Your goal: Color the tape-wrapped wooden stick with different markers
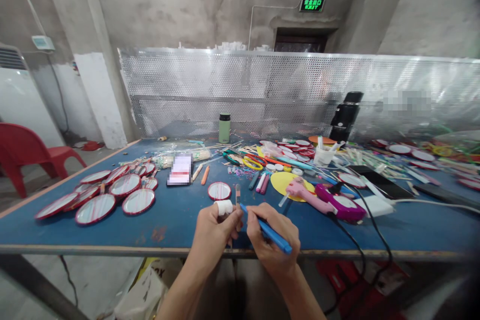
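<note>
My left hand [215, 232] is closed in a pinch at the front edge of the blue table [112, 230]; its index finger wears a white bandage, and it holds a thin stick [237, 195] upright. My right hand [272, 242] grips a blue pen-like tool [268, 230] whose tip points at the stick. A small round red-rimmed mirror [219, 190] lies just beyond my hands.
Several red-rimmed round mirrors [112, 192] lie at the left. Pink and purple glue guns [326, 200] with black cords, a phone [378, 181], a white cup [323, 155], a green bottle [224, 128], sticks and scraps crowd the right. A perforated metal screen [262, 90] backs the table. A red chair [26, 152] stands left.
</note>
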`<action>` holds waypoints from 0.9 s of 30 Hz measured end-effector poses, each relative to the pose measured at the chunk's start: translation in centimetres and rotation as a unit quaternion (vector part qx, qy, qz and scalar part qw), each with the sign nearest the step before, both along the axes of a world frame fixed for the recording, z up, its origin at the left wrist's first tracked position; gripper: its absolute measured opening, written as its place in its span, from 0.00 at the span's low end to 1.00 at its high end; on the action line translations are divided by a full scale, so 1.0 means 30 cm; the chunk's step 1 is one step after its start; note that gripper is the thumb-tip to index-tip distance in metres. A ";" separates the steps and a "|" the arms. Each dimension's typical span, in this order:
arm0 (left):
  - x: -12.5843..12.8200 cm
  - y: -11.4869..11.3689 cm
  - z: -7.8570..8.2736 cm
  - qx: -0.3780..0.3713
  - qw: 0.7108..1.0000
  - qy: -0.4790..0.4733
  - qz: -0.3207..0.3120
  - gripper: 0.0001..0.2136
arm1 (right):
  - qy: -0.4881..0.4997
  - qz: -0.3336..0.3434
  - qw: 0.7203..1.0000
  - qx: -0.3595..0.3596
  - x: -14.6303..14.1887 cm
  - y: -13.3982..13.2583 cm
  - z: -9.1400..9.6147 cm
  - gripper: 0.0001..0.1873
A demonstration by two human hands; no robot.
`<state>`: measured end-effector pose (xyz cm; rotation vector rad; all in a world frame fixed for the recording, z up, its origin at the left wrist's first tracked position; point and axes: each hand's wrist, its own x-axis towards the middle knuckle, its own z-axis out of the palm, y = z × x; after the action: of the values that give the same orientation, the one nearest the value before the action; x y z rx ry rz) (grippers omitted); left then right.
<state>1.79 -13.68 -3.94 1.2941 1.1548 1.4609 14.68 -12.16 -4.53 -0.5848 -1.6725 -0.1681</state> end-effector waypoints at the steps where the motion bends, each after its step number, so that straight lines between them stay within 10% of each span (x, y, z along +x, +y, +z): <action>1: 0.000 0.001 -0.001 0.001 1.000 -0.001 0.000 0.12 | -0.001 0.000 1.000 0.001 -0.001 -0.001 0.001 0.05; 27: 0.000 0.001 0.004 0.000 1.000 -0.020 0.001 0.13 | 0.000 -0.012 1.000 0.003 0.000 0.000 0.002 0.05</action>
<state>1.79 -13.65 -3.81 1.2595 1.1306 1.4809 14.68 -12.16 -4.47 -0.6006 -1.6647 -0.1915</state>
